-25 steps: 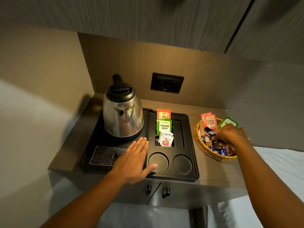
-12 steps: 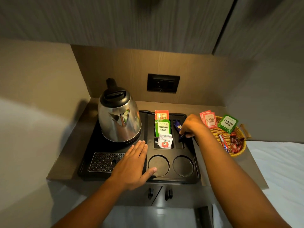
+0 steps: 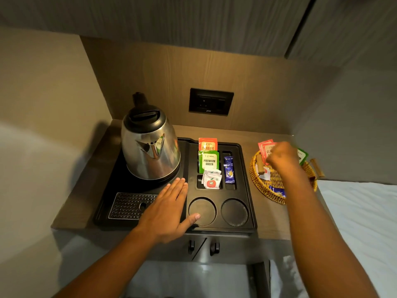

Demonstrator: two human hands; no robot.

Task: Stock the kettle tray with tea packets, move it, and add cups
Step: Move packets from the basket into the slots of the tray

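Note:
A black kettle tray (image 3: 247, 186) lies on a wooden shelf with a steel kettle (image 3: 150, 147) on its left part. Its slots hold an orange packet (image 3: 207, 144), a green packet (image 3: 208, 161), white sachets (image 3: 211, 179) and a blue stick packet (image 3: 229, 170). Two round cup wells (image 3: 234, 212) at the front hold nothing. My left hand (image 3: 166, 208) rests flat on the tray, fingers spread. My right hand (image 3: 283, 157) hovers blurred over the wicker basket (image 3: 257, 179), fingers curled; whether it holds anything is hidden.
The basket holds red packets (image 3: 265, 148), a green packet (image 3: 303, 155), a blue packet (image 3: 278, 192) and a white sachet (image 3: 265, 173). A wall socket (image 3: 211, 101) sits behind the tray. White bedding (image 3: 361, 222) lies to the right. Cabinet handles (image 3: 203, 247) hang below the shelf.
My right hand carried a blue stick packet from the basket to the tray's right slot, left it there, and moved back over the basket. My left hand stayed on the tray.

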